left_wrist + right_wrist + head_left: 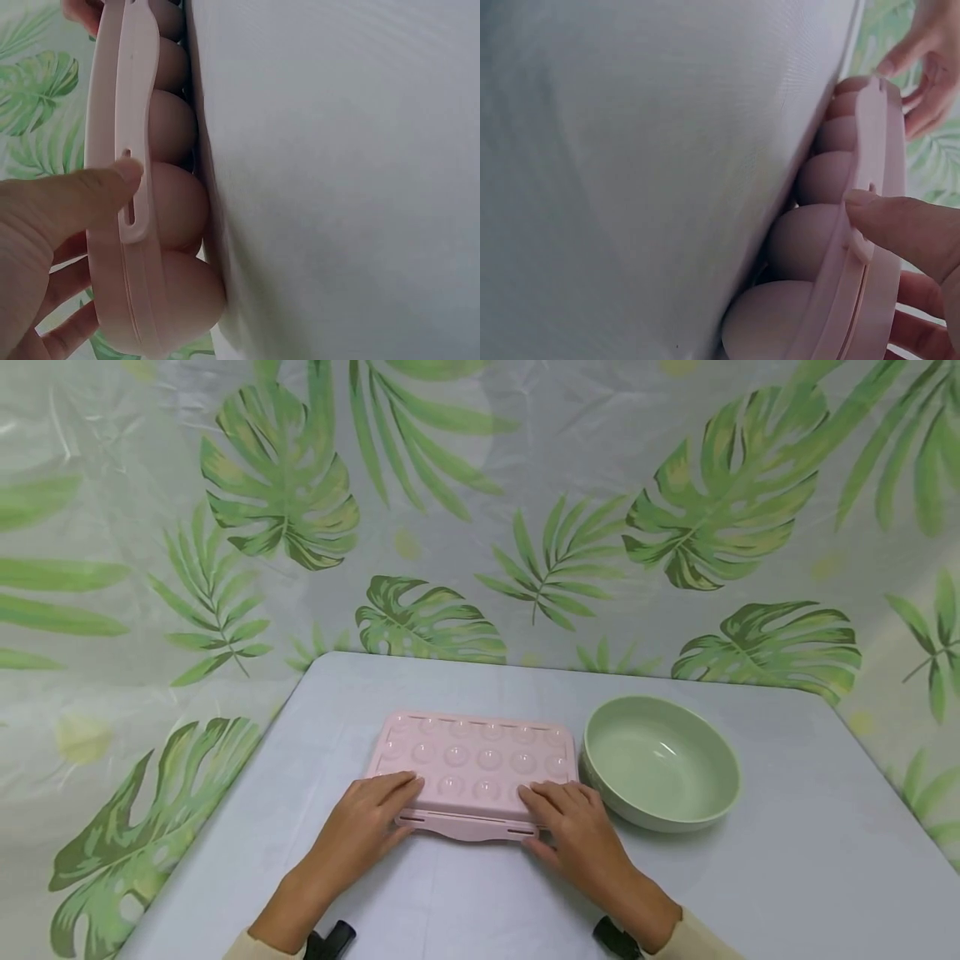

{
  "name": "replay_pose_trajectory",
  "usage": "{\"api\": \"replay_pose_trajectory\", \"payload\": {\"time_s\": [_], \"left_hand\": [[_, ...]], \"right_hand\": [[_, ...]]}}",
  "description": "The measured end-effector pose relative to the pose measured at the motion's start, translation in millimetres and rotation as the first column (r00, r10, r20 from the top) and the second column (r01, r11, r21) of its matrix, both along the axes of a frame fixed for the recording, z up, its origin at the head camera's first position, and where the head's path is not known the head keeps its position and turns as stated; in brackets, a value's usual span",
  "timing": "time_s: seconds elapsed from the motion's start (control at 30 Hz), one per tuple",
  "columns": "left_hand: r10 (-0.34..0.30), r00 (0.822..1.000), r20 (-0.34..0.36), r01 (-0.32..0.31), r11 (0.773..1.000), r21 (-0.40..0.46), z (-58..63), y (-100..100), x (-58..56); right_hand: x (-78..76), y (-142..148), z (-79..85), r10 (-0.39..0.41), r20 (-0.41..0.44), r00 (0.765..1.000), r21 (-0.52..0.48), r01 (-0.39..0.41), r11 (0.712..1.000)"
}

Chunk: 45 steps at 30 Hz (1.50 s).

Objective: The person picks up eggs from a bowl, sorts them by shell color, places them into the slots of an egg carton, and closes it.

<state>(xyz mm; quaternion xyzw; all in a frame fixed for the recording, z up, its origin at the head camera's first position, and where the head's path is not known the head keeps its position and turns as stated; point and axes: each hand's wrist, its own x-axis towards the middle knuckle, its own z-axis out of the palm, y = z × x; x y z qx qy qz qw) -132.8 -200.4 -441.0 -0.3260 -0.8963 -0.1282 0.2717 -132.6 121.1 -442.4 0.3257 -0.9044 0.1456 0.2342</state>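
Observation:
A pink egg box (472,766) with rows of round bumps on its lid lies on the white table. Along its front edge runs a wavy clasp strip (137,82) with a narrow slot near each end. My left hand (363,822) holds the front left corner, fingers over the lid and thumb on the strip by the left slot. At the front right corner, my right hand (577,827) grips in the same way, its thumb (889,221) beside the right slot. Rounded egg cups (802,240) bulge below the strip. The inside of the box is hidden.
A light green bowl (660,768) stands close to the right side of the egg box. The white table (810,827) carries both. Behind and around it hangs a sheet (442,510) printed with green leaves.

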Motion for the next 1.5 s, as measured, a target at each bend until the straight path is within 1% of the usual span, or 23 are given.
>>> {"api": "replay_pose_trajectory", "payload": {"time_s": [0.1, 0.2, 0.4, 0.47, 0.63, 0.77, 0.93, 1.03, 1.2, 1.4, 1.5], "left_hand": [[0.013, 1.000, -0.007, -0.013, 1.000, -0.007, 0.9, 1, -5.1], [0.011, 1.000, 0.002, -0.011, 1.000, 0.002, 1.2, 1, -10.3], [-0.014, 1.000, 0.015, 0.014, 1.000, 0.014, -3.1, -1, -14.0], [-0.014, 1.000, 0.016, 0.014, 1.000, 0.004, -3.8, -1, -15.4], [0.012, 1.000, -0.003, -0.012, 0.999, -0.046, -1.7, 0, -19.1], [0.016, 1.000, -0.024, -0.018, 0.997, -0.069, -1.2, 2, -20.4], [0.019, 0.999, -0.036, -0.022, 0.996, -0.084, -1.8, 4, -21.3], [0.027, 0.999, -0.039, -0.031, 0.995, -0.093, -1.5, 5, -20.6], [0.032, 0.998, -0.047, -0.036, 0.995, -0.096, 0.0, 4, -18.1], [0.035, 0.999, -0.035, -0.038, 0.995, -0.091, 0.3, 3, -17.4], [0.032, 0.999, -0.029, -0.034, 0.996, -0.081, -0.8, 4, -18.0]], "right_hand": [[-2.7, -1, 1.4, -0.006, 0.019, 1.000, 0.010, 0.006, 1.000], [-5.8, -1, 2.5, -0.009, 0.028, 1.000, 0.018, 0.009, 1.000], [-9.4, -1, 1.5, -0.006, 0.006, 1.000, 0.046, 0.006, 0.999], [-10.3, -2, 1.6, -0.006, -0.004, 1.000, 0.060, 0.007, 0.998], [-11.5, -5, 5.1, -0.006, -0.019, 1.000, 0.091, 0.008, 0.996], [-11.7, -8, 6.9, -0.011, -0.057, 0.998, 0.119, 0.018, 0.993], [-12.6, -12, 4.0, -0.020, -0.184, 0.983, 0.169, 0.051, 0.984], [-12.4, -14, 2.6, -0.021, -0.231, 0.973, 0.172, 0.062, 0.983], [-11.9, -15, 2.1, -0.016, -0.243, 0.970, 0.153, 0.055, 0.987], [-11.1, -15, 3.2, -0.026, -0.217, 0.976, 0.152, 0.060, 0.987], [-10.6, -15, 1.6, -0.036, -0.218, 0.975, 0.147, 0.069, 0.987]]}}
